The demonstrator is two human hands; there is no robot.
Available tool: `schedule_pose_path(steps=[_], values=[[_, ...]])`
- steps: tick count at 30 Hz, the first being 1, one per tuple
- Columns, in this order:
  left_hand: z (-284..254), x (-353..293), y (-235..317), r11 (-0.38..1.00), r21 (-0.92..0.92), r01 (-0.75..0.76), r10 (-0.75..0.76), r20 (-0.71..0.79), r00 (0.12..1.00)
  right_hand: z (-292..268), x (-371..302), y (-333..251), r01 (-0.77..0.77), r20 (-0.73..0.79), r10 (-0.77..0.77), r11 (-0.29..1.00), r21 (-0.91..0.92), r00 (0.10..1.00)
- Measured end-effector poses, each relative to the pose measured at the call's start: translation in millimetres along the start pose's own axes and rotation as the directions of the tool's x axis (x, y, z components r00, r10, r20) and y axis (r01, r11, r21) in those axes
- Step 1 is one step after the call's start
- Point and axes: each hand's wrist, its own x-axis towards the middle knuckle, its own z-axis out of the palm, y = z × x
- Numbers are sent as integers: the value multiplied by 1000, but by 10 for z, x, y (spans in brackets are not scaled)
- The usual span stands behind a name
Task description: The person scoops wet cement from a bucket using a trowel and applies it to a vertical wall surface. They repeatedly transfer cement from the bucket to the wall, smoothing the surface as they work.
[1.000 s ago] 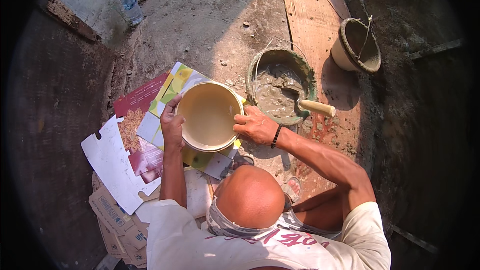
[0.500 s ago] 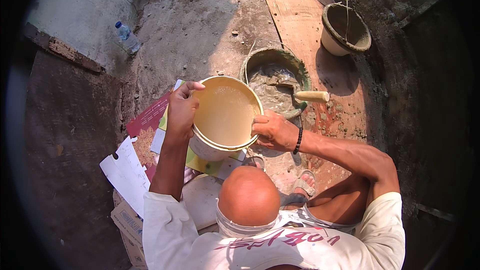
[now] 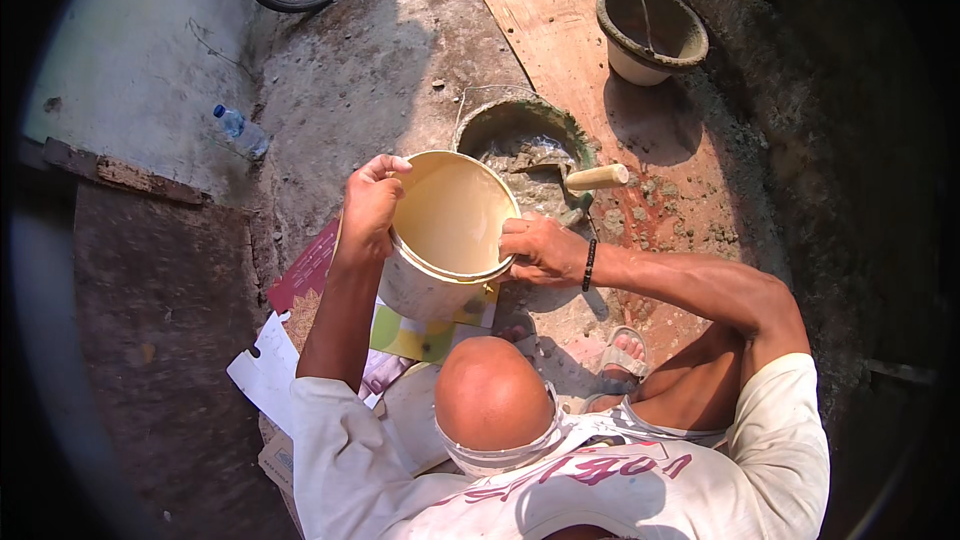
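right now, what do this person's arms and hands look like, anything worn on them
The left sleeve and right sleeve are short, loose and off-white, leaving both forearms bare. A dark beaded bracelet circles the right wrist; the left wrist shows none. The left fingers and right fingers are ungloved.

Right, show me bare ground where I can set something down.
Roomiest: the concrete between the bottle, the wheel and the green bucket, bar small stones. Also the board left of the white bucket. Crowded: around the held pail, with the green bucket ahead, cardboard leftward and below, a foot lower right.
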Motion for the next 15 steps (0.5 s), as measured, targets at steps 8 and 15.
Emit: schedule_pose_path(steps=[8,15], values=[[55,58,20,999,33,3,-2,-20,1000,-54,-29,14,4,0,-4,998,63,1000],[111,51,39,999,32,3,-1,-36,999,-55,-52,76,37,-27,-34,992,124,999]])
